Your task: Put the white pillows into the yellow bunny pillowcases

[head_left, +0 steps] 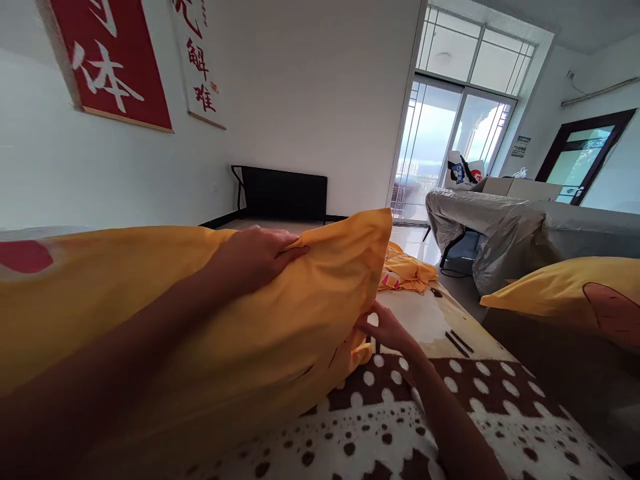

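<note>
A large yellow pillowcase [280,313] with a pillow's bulk inside it fills the left and middle of the view, held up on its side above a patterned blanket [395,413]. My left hand [255,252] grips its upper edge, thumb and fingers pinching a fold of cloth. Right of that fold, the corner of the case stands up loose and flat. Lower down, my right hand [384,327] has its fingers closed on the pillowcase's right-hand edge; the fingertips are partly hidden by the cloth.
Crumpled yellow cloth [407,270] lies on the far part of the blanket. Another yellow pillow [555,293] is at the right, beside the bed. Beyond stand a plastic-covered table [500,213], a black panel [285,193] against the wall and a glass sliding door [435,133].
</note>
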`<state>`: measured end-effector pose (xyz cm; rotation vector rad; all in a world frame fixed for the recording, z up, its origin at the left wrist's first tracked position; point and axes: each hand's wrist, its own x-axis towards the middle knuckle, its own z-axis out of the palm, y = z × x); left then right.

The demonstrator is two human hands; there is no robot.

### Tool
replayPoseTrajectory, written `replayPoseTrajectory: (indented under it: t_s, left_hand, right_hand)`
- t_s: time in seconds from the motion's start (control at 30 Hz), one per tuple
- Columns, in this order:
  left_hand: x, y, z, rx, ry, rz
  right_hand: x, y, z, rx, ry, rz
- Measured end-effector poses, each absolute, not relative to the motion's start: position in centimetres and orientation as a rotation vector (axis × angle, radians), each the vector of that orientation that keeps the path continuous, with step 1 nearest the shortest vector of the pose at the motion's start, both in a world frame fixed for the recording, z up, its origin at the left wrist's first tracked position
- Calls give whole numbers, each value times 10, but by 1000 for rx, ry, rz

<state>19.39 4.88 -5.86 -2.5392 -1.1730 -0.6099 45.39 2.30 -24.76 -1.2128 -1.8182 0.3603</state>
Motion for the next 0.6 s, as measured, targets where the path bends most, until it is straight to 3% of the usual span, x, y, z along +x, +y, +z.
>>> replayPoseTrajectory:
  t_s: [0.23,0.43,0.6]
  left_hand:
    - [213,20,-39,-2381,-1176,-818]
    - [207,7,-15,-2231,-1097,-1142]
    - [178,23,-23,-2358,-1518,-848]
  right_hand:
    - [411,23,-268,-983,-1575,682]
    - [405,0,-244,-802,-1350,903]
    - [428,6,-243,-900,-1302,1035]
